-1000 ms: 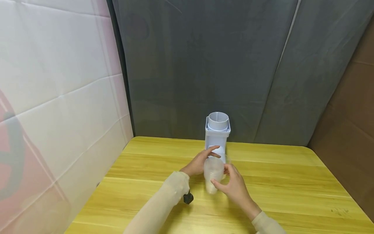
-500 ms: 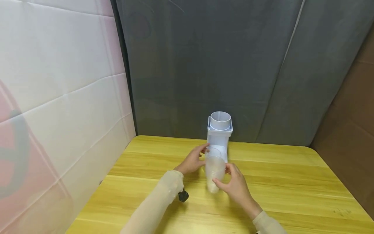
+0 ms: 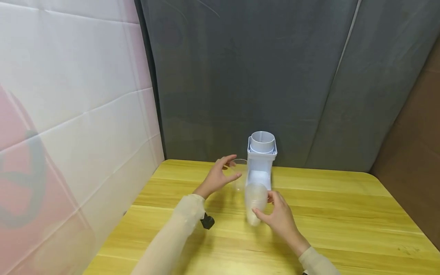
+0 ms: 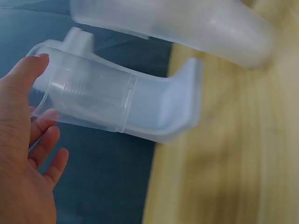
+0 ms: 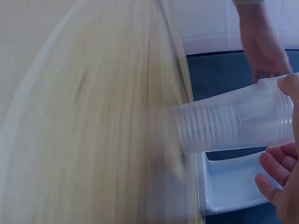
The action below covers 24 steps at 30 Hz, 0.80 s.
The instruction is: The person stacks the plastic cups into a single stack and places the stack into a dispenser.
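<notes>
My left hand (image 3: 215, 178) pinches a single clear plastic cup (image 3: 241, 176) near its rim. In the left wrist view the thumb lies over the outside of that cup (image 4: 88, 91), with a fingertip opposite and the other fingers loosely bent. My right hand (image 3: 282, 218) grips a stack of nested clear plastic cups (image 3: 255, 200), mouth up and slightly tilted over the table. The right wrist view shows the stack's ribbed lower part (image 5: 210, 123). Just behind both hands stands a white dispenser (image 3: 260, 162) with a round tube on top and an open front.
The yellow wood-grain table (image 3: 343, 214) ends at a dark grey curtain (image 3: 233, 76) behind the dispenser. A white and pink panel (image 3: 93, 133) borders the left side, and a brown one (image 3: 416, 114) the right. A small black device (image 3: 207, 221) sits at the left wrist.
My left hand has drawn the single cup away from the stack, up and to the left beside the dispenser. The right hand keeps the stack nearly in place.
</notes>
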{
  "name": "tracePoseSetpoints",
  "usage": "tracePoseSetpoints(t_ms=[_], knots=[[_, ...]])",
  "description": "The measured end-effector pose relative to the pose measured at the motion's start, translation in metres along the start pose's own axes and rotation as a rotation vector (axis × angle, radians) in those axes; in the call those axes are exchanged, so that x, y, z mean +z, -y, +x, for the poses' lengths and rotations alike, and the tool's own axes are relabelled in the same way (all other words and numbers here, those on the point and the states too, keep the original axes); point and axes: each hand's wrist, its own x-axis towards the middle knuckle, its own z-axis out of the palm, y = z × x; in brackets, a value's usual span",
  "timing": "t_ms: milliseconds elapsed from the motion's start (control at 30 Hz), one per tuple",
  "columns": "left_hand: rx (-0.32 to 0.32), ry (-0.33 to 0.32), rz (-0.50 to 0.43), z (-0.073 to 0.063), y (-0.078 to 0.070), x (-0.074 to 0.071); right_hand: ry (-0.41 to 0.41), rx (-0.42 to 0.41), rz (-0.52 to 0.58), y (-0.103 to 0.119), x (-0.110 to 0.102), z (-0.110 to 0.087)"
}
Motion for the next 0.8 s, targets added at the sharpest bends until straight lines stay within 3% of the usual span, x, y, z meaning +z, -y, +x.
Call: tracePoseSetpoints(t_ms=[200, 367, 600, 800], knots=[[0.043, -0.055, -0.053, 0.005, -0.024, -0.020, -0.003, -0.002, -0.008, 0.001, 0.002, 0.003], [0.069, -0.073, -0.110, 0.006, -0.045, -0.028, 0.003, 0.011, 0.004, 0.001, 0.004, 0.004], [0.123, 0.022, -0.114, 0.005, -0.065, -0.026, 0.006, 0.028, 0.010, 0.002, 0.006, 0.007], [0.147, 0.090, -0.091, 0.000, -0.065, -0.016, -0.005, 0.019, -0.004, 0.001, 0.009, 0.008]])
